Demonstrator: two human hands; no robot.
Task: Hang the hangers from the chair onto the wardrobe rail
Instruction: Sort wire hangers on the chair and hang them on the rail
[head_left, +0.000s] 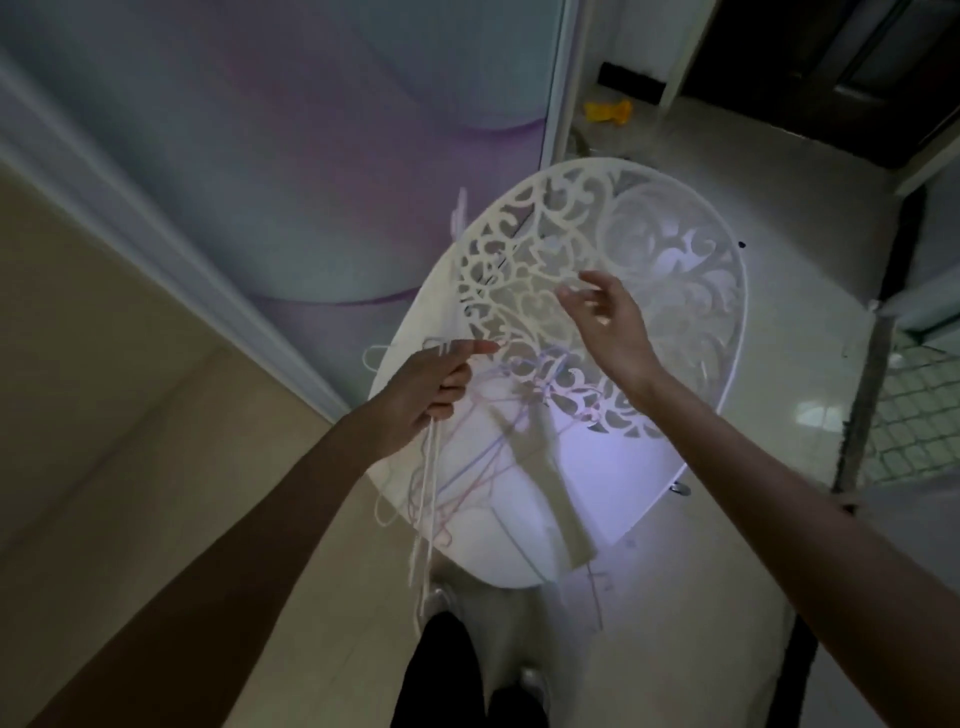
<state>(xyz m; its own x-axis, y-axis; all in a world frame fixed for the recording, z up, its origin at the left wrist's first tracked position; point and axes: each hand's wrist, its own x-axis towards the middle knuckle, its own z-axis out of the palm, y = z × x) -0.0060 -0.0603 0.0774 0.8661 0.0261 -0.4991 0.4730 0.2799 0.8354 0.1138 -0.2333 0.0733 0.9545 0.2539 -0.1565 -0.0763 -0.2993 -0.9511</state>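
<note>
A white round chair (597, 483) with a cut-out scrollwork back (524, 244) stands on the floor before me. Several thin pale hangers (431, 499), white, pink and blue, hang in a bunch from my left hand (431, 389), which grips their hooks above the chair's left side. More hangers (545, 379) lie against the chair's back and seat. My right hand (608, 317) hovers over the chair back with its fingers spread and relaxed, holding nothing. No wardrobe rail is in view.
A sliding door panel with purple and teal swirls (291, 156) stands at the left behind the chair. A yellow object (608, 111) lies on the floor at the back. My legs and shoes (441, 603) show at the bottom. Tiled floor (810, 291) lies to the right.
</note>
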